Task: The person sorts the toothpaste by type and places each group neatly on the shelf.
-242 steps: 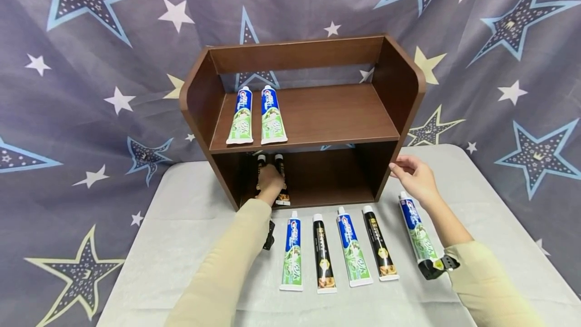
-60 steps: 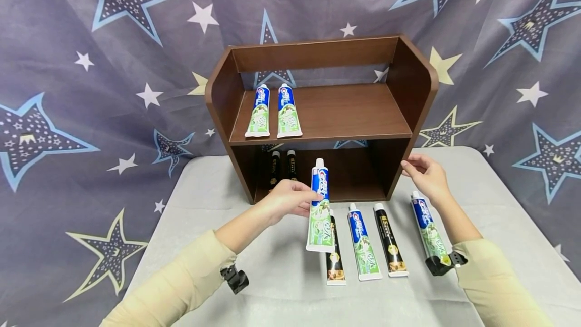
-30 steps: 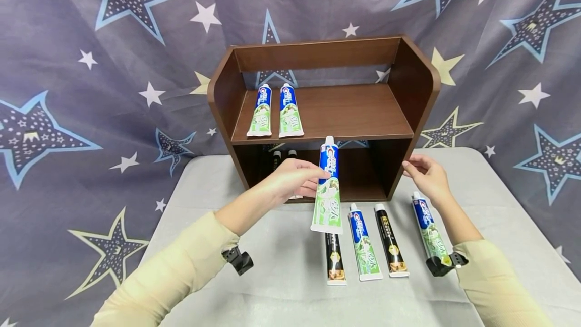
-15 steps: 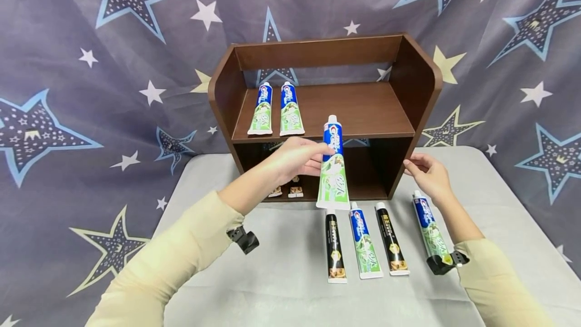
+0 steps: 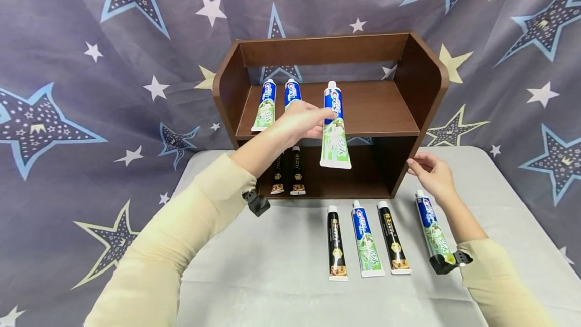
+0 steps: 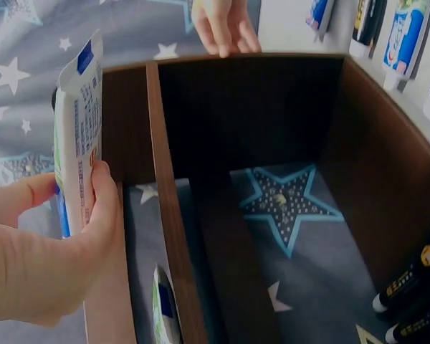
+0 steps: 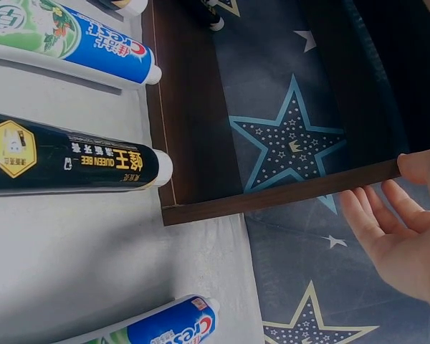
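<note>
My left hand (image 5: 301, 122) pinches a blue, white and green toothpaste tube (image 5: 335, 140) between thumb and fingers. The tube is held cap up, in front of the upper board of a brown two-tier shelf (image 5: 372, 110). In the left wrist view the tube's printed back (image 6: 79, 136) shows. My right hand (image 5: 433, 173) grips the front edge of the shelf's right side panel, with the thumb on one face and fingers (image 7: 365, 215) on the other. Two matching tubes lie on the upper board: one at far left (image 5: 265, 105), the other (image 5: 292, 92) partly behind my left hand.
Two black toothpaste tubes (image 5: 297, 175) lie in the lower compartment at left, partly hidden by my left arm. On the grey-white table (image 5: 268, 266) before the shelf, a black tube (image 5: 337, 246), a blue-green tube (image 5: 366, 241), another black tube (image 5: 394, 238) and another blue-green tube (image 5: 431, 226) form a row.
My left hand left the lower compartment, took the leftmost blue-green toothpaste tube from the table row and raised it to the upper board's height. My right hand stays on the side panel.
</note>
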The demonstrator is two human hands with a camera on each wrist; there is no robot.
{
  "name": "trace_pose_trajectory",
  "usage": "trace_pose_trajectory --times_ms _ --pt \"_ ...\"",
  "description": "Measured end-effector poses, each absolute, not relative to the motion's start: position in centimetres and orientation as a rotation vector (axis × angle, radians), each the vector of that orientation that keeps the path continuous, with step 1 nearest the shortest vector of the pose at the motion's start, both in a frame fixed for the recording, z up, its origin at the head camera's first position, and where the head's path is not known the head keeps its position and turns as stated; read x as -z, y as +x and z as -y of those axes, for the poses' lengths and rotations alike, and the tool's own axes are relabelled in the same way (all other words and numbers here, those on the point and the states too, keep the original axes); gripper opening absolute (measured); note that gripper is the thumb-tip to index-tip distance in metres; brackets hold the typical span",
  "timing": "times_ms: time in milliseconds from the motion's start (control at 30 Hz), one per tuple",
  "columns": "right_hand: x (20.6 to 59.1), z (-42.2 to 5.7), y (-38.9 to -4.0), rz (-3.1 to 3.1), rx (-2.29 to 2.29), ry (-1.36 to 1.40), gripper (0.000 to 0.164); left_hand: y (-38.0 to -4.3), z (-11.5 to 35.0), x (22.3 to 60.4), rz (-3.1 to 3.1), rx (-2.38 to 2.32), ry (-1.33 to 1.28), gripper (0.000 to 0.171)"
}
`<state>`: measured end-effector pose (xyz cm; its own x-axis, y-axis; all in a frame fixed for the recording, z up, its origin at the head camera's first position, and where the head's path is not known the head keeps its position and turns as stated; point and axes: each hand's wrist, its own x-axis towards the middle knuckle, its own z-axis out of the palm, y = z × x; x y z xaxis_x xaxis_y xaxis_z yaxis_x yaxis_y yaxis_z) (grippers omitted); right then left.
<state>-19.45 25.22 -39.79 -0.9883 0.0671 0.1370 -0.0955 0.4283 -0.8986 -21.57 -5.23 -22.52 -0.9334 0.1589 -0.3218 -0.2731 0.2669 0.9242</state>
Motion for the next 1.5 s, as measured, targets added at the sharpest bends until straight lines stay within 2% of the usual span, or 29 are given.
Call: trace_pose_trajectory --times_ms 333,567,767,1000,1267,1500 --pt "40.1 -25.2 -19.5 2.536 -1.604 0.022 0.044 -26.0 4.7 22.5 -2.395 -1.587 -0.236 0.051" --pt "40.3 -25.1 -19.4 2.548 -1.602 0.005 0.045 -28.2 3.9 22.9 -2.568 -1.448 -0.321 0.058" --pt "40.3 -25.0 -19.5 2.557 -1.576 0.000 0.045 -28.6 3.7 22.6 -2.780 -1.264 -0.298 0.047" --pt "40.4 -25.1 -19.6 2.517 -1.603 0.023 0.044 -28.4 3.9 23.0 -3.195 -0.640 -0.052 0.042" --pt "40.0 -25.3 -19.7 2.483 -1.574 0.022 0.041 -28.3 3.4 22.7 -3.226 -0.731 0.020 0.029" --pt "40.0 -25.3 -19.4 2.487 -1.617 0.020 0.043 -28.4 3.2 23.2 -3.239 -0.750 0.024 0.030"
